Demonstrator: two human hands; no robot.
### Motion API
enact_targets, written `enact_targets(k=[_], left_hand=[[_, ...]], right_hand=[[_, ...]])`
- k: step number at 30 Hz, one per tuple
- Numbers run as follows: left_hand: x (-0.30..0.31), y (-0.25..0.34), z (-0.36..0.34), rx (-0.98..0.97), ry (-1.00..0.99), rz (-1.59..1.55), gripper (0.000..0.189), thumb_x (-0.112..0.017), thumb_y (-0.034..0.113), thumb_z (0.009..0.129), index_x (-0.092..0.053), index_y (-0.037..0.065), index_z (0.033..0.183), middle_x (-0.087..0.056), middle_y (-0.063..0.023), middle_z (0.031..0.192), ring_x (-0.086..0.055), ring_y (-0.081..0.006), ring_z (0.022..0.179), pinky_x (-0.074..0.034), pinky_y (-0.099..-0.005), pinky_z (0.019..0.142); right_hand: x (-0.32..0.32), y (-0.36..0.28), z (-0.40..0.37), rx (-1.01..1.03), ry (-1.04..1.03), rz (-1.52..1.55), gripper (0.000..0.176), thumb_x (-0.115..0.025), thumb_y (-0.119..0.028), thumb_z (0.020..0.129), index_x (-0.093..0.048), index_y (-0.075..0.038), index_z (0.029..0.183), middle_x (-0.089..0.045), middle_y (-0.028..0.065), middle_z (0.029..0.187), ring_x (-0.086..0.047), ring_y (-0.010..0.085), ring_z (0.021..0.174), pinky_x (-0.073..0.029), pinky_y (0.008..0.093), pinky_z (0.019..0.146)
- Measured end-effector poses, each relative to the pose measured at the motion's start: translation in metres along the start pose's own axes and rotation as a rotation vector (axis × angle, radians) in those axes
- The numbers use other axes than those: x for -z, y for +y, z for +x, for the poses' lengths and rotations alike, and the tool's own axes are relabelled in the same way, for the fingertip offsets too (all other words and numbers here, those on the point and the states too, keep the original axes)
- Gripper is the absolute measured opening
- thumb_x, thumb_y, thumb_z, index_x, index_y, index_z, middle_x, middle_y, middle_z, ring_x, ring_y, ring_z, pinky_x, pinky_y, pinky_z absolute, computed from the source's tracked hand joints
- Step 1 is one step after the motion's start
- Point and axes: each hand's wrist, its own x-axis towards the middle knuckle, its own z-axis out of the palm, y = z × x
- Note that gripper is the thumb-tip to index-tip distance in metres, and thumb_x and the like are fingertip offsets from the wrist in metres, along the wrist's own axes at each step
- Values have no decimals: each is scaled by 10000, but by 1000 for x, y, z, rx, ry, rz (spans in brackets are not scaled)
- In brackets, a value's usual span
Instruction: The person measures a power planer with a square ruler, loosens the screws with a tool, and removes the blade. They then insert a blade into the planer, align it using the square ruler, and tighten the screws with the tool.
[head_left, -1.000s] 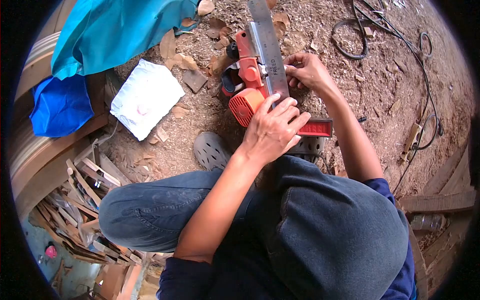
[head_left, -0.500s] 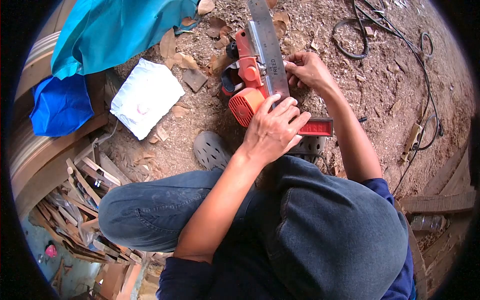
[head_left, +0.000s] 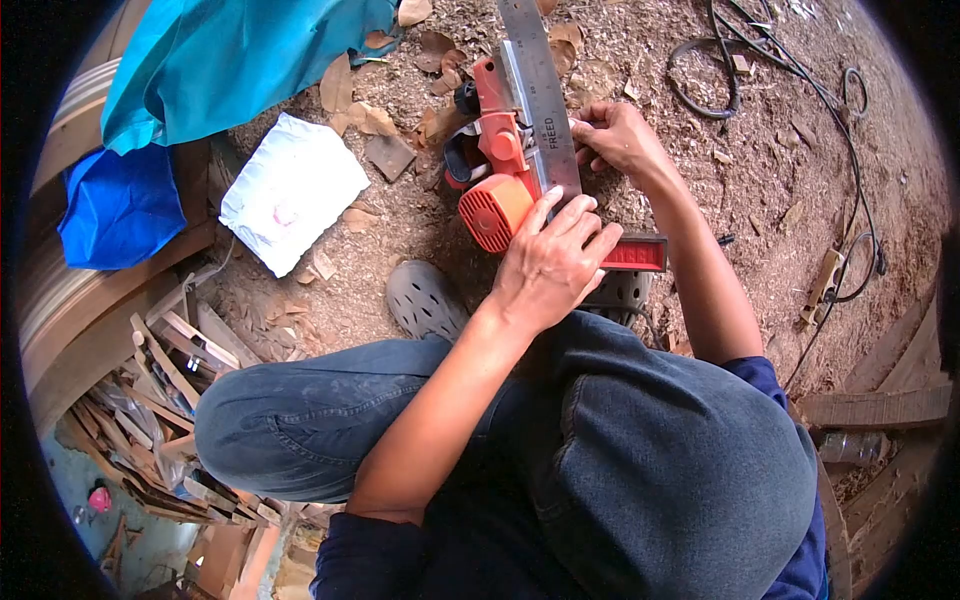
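An orange-red electric hand planer [head_left: 502,142] rests on its side on the shavings, with part of a dark opening visible at its left. Along its flat metal face stands a steel ruler [head_left: 545,90] marked FREED. My left hand [head_left: 562,250] presses its fingertips over the ruler's lower end and the planer body. Beside the ruler's right edge, my right hand [head_left: 622,140] has thumb and forefinger pinched together; what they grip is hidden by the ruler. The planer's red rear part [head_left: 637,254] sticks out right of my left hand.
Black cable [head_left: 735,85] coils at the upper right. A white sack [head_left: 292,195], a blue bag [head_left: 122,210] and teal cloth [head_left: 240,65] lie at left. Wood offcuts [head_left: 160,400] pile at lower left. A grey clog [head_left: 427,300] is below the planer.
Almost nothing differs. Both hands stay in place on and beside the ruler; the whole view has shifted very slightly.
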Motion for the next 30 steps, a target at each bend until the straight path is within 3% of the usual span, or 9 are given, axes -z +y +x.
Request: enact_targets(k=[19, 30], left_hand=[[0, -1, 0, 7, -11, -10, 599, -900, 225, 743, -701, 113, 1296, -712, -74, 1187, -615, -280, 1324, -412, -501, 1224], [1, 0, 1, 4, -9, -1, 588, -897, 222, 738, -707, 106, 1282, -714, -76, 1173, -619, -282, 1312, -413, -497, 1222]], right_hand=[[2, 9, 0, 72, -35, 18, 231, -796, -156, 978, -726, 8, 1125, -777, 80, 852, -757, 128, 696, -565, 261, 569], [1, -7, -5, 25, -19, -30, 250, -765, -224, 1016, -737, 11, 1099, -781, 89, 842, -759, 134, 701, -573, 268, 575]])
